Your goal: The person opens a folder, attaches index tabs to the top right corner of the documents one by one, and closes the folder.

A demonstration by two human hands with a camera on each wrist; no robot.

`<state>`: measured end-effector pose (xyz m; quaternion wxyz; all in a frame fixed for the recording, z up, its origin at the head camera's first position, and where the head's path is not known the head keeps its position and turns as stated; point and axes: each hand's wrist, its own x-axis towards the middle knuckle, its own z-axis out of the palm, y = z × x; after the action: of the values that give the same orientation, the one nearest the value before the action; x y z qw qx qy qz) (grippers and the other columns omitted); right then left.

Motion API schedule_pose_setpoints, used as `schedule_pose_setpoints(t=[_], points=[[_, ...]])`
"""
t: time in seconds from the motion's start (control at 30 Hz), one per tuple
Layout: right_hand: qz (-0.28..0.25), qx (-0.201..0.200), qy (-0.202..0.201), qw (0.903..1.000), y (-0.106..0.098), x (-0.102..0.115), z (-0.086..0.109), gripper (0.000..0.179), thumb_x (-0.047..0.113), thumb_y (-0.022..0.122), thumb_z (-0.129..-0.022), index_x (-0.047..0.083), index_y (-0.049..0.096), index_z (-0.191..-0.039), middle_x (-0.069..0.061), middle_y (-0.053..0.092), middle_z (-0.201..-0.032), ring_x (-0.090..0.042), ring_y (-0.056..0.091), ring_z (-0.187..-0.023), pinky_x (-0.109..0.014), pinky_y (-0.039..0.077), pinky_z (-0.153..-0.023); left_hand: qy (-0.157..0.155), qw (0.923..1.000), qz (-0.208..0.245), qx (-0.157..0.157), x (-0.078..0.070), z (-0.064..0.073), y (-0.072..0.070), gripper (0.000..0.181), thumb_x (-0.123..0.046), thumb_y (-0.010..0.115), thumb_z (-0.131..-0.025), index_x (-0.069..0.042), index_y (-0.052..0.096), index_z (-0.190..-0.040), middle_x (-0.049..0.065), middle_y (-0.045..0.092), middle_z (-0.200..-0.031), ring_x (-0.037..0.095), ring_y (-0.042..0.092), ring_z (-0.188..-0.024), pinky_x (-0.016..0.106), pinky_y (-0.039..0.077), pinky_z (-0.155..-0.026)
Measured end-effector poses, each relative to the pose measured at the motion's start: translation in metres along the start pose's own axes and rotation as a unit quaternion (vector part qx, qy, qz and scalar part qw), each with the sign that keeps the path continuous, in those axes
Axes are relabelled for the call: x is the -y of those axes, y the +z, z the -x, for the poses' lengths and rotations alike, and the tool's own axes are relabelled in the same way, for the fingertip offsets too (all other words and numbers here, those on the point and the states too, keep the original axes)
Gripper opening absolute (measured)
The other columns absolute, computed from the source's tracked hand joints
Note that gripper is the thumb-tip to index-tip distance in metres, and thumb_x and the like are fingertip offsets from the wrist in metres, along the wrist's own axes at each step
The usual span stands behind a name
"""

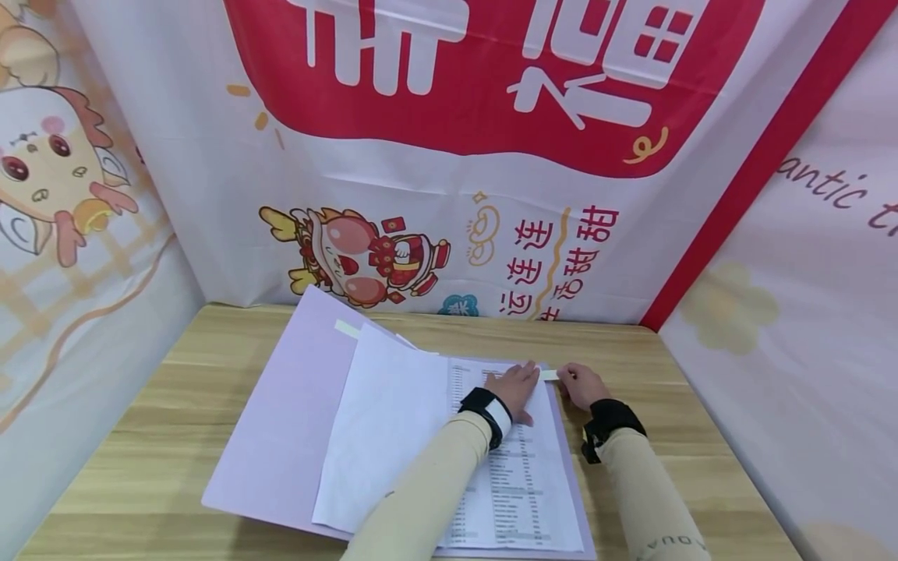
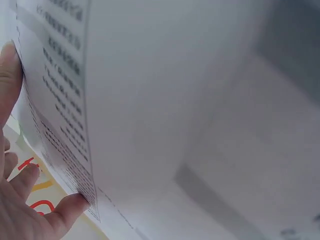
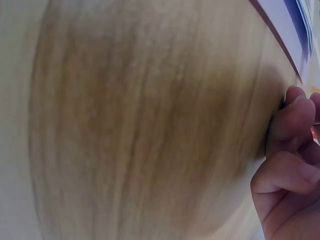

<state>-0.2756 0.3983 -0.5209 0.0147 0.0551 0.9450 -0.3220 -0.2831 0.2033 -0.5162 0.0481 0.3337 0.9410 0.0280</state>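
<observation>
The left hand (image 1: 514, 388), fingers apart, presses the paper (image 1: 550, 467); the right hand (image 1: 582, 386) pinches a strip (image 1: 549, 375), likely flimsy, best held by its end.

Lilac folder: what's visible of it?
The lilac folder lies open on the wood-grain table, smooth, like plastic or stiff card. Its left cover looks tilted up, with a pale strip near the top. Paper sheets cover most of its right side; the left hand rests on them. The right hand pinches another strip at the right edge.
</observation>
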Motion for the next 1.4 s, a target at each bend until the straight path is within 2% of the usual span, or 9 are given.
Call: schedule_pose_setpoints(t=[0.27,0.43,0.73,1.0,1.13,1.27,1.33,1.4], points=[[0.016,0.007,0.023,0.9996,0.001,0.005,0.004,0.03,0.021,0.046,-0.107,0.004,0.06,-0.087,-0.005,0.059,-0.076,-0.02,0.053,-0.069,-0.031,0.04,-0.067,0.002,0.9994,-0.002,0.035,-0.007,0.024,-0.029,0.082,-0.049,0.076,-0.088,-0.019,0.042,-0.156,-0.005,0.034,-0.164,0.014,0.032,-0.149,0.05,0.04,-0.111],[0.016,0.007,0.028,0.9995,-0.001,0.009,0.007,0.031,0.02,0.046,-0.108,0.003,0.061,-0.088,-0.007,0.06,-0.078,-0.021,0.055,-0.072,-0.032,0.041,-0.068,0.002,0.9995,0.002,0.032,-0.009,0.031,-0.039,0.079,-0.047,0.077,-0.088,-0.016,0.046,-0.154,-0.002,0.038,-0.162,0.015,0.035,-0.148,0.05,0.04,-0.111],[0.025,-0.009,0.009,0.9996,0.001,0.005,0.004,0.03,0.019,0.049,-0.106,0.004,0.061,-0.083,-0.004,0.059,-0.074,-0.02,0.055,-0.069,-0.032,0.042,-0.067,0.001,0.999,-0.019,0.041,-0.01,0.031,-0.041,0.074,-0.05,0.075,-0.089,-0.016,0.05,-0.151,-0.004,0.043,-0.159,0.015,0.037,-0.147,0.049,0.04,-0.111],[0.027,-0.005,0.015,0.9995,0.0,0.007,0.005,0.029,0.019,0.053,-0.104,0.003,0.062,-0.082,-0.004,0.059,-0.073,-0.02,0.054,-0.068,-0.031,0.041,-0.066,0.005,0.999,-0.024,0.037,-0.008,0.029,-0.038,0.07,-0.05,0.075,-0.089,-0.016,0.054,-0.147,-0.004,0.046,-0.156,0.016,0.04,-0.145,0.049,0.04,-0.111],[0.052,-0.01,0.008,0.9986,-0.002,0.009,0.006,0.03,0.019,0.056,-0.103,0.005,0.06,-0.076,-0.002,0.056,-0.069,-0.019,0.051,-0.065,-0.03,0.039,-0.064,0.004,0.9988,-0.024,0.042,-0.007,0.027,-0.036,0.072,-0.051,0.074,-0.09,-0.016,0.053,-0.148,-0.004,0.045,-0.157,0.015,0.04,-0.145,0.049,0.039,-0.112],[0.087,-0.026,-0.006,0.9959,-0.002,0.014,0.006,0.03,0.018,0.06,-0.099,0.006,0.056,-0.072,-0.002,0.052,-0.065,-0.021,0.049,-0.062,-0.032,0.039,-0.061,-0.003,0.9993,-0.015,0.034,-0.005,0.025,-0.034,0.072,-0.051,0.075,-0.088,-0.016,0.053,-0.148,-0.004,0.046,-0.157,0.014,0.041,-0.144,0.049,0.038,-0.113],[0.115,-0.033,0.0,0.9927,0.0,0.018,0.006,0.029,0.019,0.062,-0.097,0.004,0.055,-0.073,-0.005,0.052,-0.065,-0.023,0.051,-0.063,-0.035,0.041,-0.061,-0.003,0.9995,-0.011,0.031,-0.005,0.026,-0.035,0.073,-0.051,0.076,-0.088,-0.015,0.053,-0.148,-0.003,0.045,-0.157,0.014,0.041,-0.144,0.049,0.038,-0.113],[0.149,-0.04,0.013,0.9879,0.002,0.022,0.006,0.029,0.021,0.065,-0.096,-0.002,0.056,-0.081,-0.011,0.058,-0.069,-0.028,0.058,-0.066,-0.04,0.047,-0.063,-0.003,0.9996,-0.004,0.029,-0.006,0.03,-0.04,0.074,-0.05,0.077,-0.087,-0.014,0.053,-0.148,-0.001,0.046,-0.157,0.015,0.041,-0.144,0.049,0.038,-0.113]])
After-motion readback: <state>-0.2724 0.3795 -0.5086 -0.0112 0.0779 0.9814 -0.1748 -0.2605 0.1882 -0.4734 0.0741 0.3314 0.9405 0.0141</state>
